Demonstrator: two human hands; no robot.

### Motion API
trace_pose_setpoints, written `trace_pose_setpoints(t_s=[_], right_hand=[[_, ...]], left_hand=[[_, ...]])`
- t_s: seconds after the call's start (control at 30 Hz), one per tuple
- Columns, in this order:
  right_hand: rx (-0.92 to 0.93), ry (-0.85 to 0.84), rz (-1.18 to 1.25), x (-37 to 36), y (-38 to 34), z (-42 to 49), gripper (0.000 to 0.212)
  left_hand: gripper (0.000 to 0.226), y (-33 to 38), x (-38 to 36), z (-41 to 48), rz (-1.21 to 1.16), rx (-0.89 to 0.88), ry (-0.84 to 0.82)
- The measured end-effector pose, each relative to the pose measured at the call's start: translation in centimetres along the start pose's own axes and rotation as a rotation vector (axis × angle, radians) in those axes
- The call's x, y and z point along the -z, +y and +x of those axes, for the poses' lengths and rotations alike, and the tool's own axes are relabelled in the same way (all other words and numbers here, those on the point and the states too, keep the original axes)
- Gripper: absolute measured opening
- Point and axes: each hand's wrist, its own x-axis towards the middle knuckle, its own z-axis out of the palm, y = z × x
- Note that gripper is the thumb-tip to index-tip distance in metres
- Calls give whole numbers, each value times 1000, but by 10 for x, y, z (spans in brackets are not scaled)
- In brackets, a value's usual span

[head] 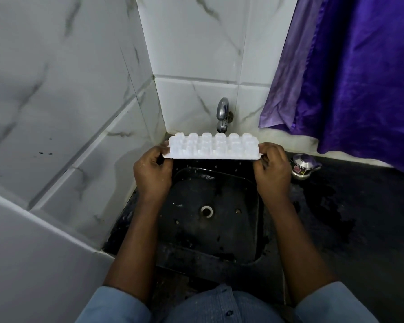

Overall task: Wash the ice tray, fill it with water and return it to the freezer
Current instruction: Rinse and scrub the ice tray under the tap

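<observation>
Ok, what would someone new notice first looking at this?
The white ice tray stands out, pinched at its ends by the left grip and right grip, bumpy underside toward the camera, above the black sink and just below the steel tap. Next comes the shiny purple curtain hanging at the upper right, beside pale marbled wall tiles.

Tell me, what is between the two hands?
The ice tray: the left hand grips one end, the right hand the other. The head view shows it, above the sink.
</observation>
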Motion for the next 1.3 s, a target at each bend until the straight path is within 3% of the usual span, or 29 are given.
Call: trace_pose_setpoints(t_s=[0.6,0.73,0.83,1.03,1.13,1.23,1.3], right_hand=[[-38,-55,-113,14,14,-1,18],[-24,-153,-156,12,22,-1,17],[-36,-88,-132,13,24,-2,14],[-36,-106,-151,11,27,-1,12],[-16,-197,-192,11,30,-2,14],[-38,-148,-167,10,33,-1,15],[-13,-157,-184,10,33,-4,17]], left_hand=[[23,1,1,-2,203,3,-177],[22,-3,-1,-1,271,-7,-234],[23,-6,-2,1,259,-17,-242],[26,-2,-6,1,218,-15,-201],[25,-3,-8,-1,226,0,-220],[29,-6,-8,0,199,-31,-174],[27,-8,-11,1,224,-21,-250]])
